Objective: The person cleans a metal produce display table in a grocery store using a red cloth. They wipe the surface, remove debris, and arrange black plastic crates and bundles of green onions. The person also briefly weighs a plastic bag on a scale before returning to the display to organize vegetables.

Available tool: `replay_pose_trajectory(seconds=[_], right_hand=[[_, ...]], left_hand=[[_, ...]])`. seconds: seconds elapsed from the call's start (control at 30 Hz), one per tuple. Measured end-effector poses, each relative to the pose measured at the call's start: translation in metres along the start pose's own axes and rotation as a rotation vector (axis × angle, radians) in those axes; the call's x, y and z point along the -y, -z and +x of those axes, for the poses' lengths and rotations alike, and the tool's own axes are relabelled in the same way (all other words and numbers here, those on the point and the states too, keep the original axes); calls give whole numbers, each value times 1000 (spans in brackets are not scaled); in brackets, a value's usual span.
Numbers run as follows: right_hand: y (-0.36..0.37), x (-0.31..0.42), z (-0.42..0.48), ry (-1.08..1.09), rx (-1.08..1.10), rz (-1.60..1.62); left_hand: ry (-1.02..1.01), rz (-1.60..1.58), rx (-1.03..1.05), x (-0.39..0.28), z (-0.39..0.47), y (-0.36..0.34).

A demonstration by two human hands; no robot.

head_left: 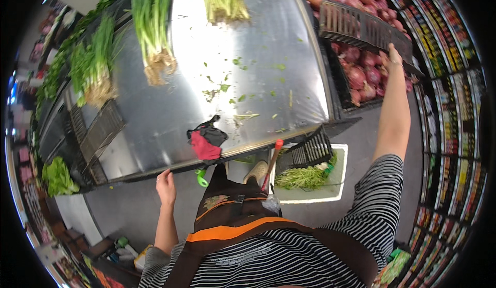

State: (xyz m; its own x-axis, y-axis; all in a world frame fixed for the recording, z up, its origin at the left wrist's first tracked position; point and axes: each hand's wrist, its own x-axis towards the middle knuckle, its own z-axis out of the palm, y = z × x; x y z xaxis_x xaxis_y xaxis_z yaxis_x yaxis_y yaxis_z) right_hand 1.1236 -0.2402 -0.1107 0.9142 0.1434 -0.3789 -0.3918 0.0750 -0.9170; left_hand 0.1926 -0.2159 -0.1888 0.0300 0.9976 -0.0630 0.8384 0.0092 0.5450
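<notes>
My right hand [392, 55] is at the lower edge of a black slatted plastic divider [348, 22], fingers on it, above the heap of red onions [364, 73]. My left hand [166, 185] hangs beside the front edge of the metal display table [271, 106], holding nothing, its fingers loosely bent. On the table lie bunches of green onions [153, 28] with roots, a second leafy bunch [99, 63] and pale green stalks [224, 1]. A red and black cloth [206, 144] rests at the front edge. Leaf scraps [224, 88] are scattered over the metal.
Below the table's front edge stands a white foam box [341, 171] with green trimmings [302, 177] and a black slatted piece [310, 150]. A red-capped stick [272, 164] stands beside it. Another slatted divider [101, 131] and lettuce [59, 176] are at left. Stocked shelves [457, 106] line the right.
</notes>
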Motion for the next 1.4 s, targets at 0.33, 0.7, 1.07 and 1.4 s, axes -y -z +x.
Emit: replay_pose_trajectory(seconds=[0.33, 0.7, 1.07, 1.4], right_hand=[[-27, -35, -89, -110, 197, -86], [-126, -113, -421, 589, 1206, -983], [-173, -383, -550, 1262, 1518, -1339], [-207, -317, -556, 891, 1659, -1288]], left_hand=[[-224, -135, 127, -55, 26, -23], [-145, 140, 299, -69, 43, -84], [129, -633, 250, 4, 47, -54], [382, -493, -103, 91, 33, 1]])
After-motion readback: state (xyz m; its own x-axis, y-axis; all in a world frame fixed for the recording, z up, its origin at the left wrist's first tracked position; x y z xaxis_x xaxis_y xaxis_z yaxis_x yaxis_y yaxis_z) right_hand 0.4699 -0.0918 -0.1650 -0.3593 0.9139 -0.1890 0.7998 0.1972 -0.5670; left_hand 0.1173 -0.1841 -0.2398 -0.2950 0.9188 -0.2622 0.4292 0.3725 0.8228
